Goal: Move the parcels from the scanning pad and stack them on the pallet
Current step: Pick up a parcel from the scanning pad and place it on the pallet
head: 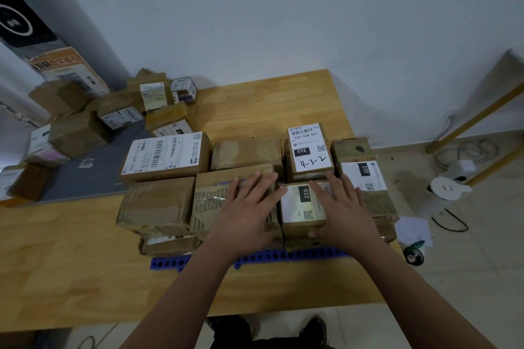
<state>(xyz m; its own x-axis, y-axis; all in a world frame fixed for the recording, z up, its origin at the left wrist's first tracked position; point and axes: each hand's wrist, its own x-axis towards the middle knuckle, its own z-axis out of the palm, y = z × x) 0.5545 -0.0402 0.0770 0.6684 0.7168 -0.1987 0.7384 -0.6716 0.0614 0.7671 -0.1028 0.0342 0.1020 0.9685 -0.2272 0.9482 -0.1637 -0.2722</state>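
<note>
Resting with straight, ungripping fingers, the left hand (249, 208) lay on a brown parcel (212, 201) and the right hand (344, 207) on the 032 parcel (297, 207). Both parcels sat stacked on the blue pallet (283, 255).

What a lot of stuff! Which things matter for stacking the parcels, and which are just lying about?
Job: blue pallet, stacked parcels, grey scanning pad, waiting parcels, left hand and right hand flat on the stack.
Lying about: floor cables, white round device, sheet of paper, tall printed box.

both arms stretched forward, left hand (249, 212) flat, fingers spread, right hand (344, 214) flat, palm down
</note>
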